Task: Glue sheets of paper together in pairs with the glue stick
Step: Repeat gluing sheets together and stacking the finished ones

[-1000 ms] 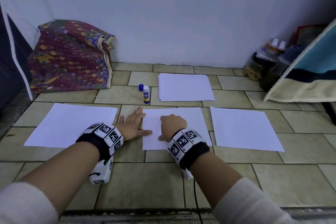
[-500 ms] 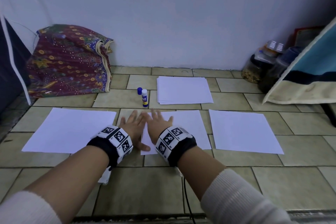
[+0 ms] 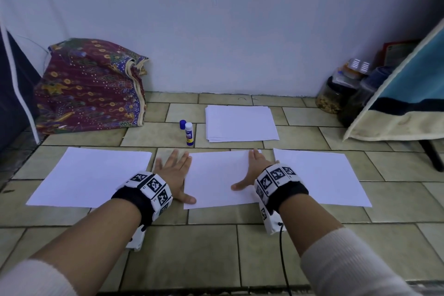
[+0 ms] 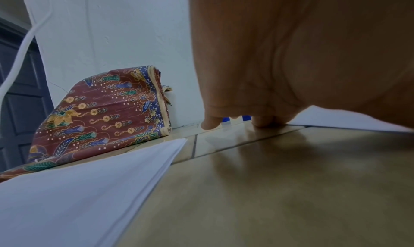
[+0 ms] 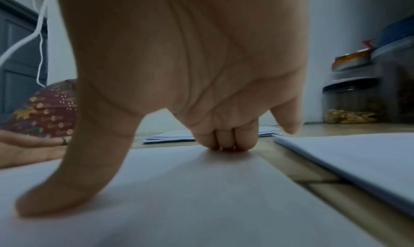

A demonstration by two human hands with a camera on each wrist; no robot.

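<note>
Middle sheet (image 3: 219,179): white paper, flat on the tiled floor (image 3: 192,247), centre of a row of three.

Left hand (image 3: 171,173): grip flat and wide, fingers spread, holding nothing. It lies at the sheet's 9 o'clock edge, mostly on bare tile, thumb reaching the near left corner.

Right hand (image 3: 254,170): grip flat, fingers straight, pressing on the sheet's 3 o'clock side, thumb stretched toward the sheet's centre. Nothing is held.

Left sheet (image 3: 89,175): at 9 o'clock of the left hand, apart from it.

Right sheet (image 3: 319,175): at 3 o'clock of the right hand, just beside the wrist.

Glue stick (image 3: 189,133): upright at 12 o'clock of the left hand, beyond the fingertips, untouched. Its blue cap (image 3: 182,124) stands just behind it.

Paper stack (image 3: 240,122): at 12 o'clock of the middle sheet, near the wall.

Patterned cloth bundle (image 3: 89,91): at 10 o'clock, against the wall.

Jars (image 3: 336,94): at 2 o'clock.
</note>
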